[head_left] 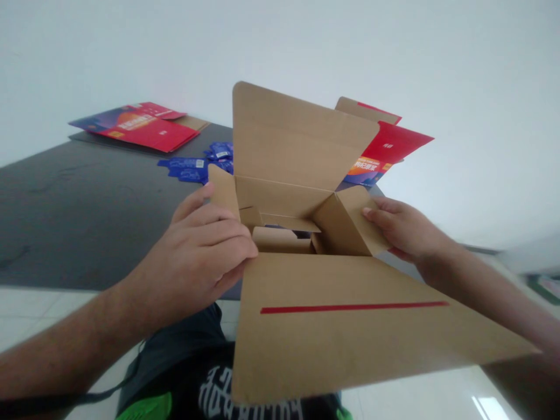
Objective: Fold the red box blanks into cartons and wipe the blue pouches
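Note:
A brown cardboard box [289, 192] is held up in front of me, its flaps spread and its inside showing. One large flap stands upright at the far side; another, with a red strip across it, spreads toward me. My left hand [210, 245] grips the box's left side by the small side flap, fingers curled round the edge. On the right, my right hand [400, 227] pinches the other small side flap between thumb and fingers. Through the box I see partly folded panels and a gap at the far end.
Flattened red and blue cartons [149, 128] lie at the back left of the dark grey table [87, 216]. Several small blue packets [192, 166] lie beside them. More red printed cartons [385, 146] stand behind the box on the right. A white wall rises behind.

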A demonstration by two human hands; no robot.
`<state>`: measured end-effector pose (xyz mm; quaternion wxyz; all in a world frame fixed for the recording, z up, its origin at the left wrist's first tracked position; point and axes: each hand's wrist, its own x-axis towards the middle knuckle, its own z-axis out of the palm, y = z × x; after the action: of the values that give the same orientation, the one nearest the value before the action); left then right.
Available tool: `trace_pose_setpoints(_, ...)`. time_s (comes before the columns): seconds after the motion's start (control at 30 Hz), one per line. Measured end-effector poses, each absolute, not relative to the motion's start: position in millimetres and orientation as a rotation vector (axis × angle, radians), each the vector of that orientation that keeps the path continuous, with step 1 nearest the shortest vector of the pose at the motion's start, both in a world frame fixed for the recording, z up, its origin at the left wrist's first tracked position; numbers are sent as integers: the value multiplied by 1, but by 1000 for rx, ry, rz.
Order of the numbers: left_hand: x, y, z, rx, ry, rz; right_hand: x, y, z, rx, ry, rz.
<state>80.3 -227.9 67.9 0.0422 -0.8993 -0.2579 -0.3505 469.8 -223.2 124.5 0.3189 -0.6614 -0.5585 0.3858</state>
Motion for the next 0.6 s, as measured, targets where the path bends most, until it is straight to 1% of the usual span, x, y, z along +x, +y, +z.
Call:
trace_pose_setpoints(0.17, 69, -227, 69, -2798, -657, -1164, 467, -226, 124, -1769, -1435, 1151)
trace_pose_setpoints(0.33, 63, -225, 71, -2858, -608, -1195, 459, -230, 125, -1748, -1365, 1155)
trace_pose_setpoints(0.47, 64, -223, 78, -2925, -602, -1128, 454, -234, 125, -1833, -1309, 1109)
trace_pose_setpoints(0.6, 66, -221, 84, -2929, -531, -1030, 452, -233, 123, -1847, -1236, 1153)
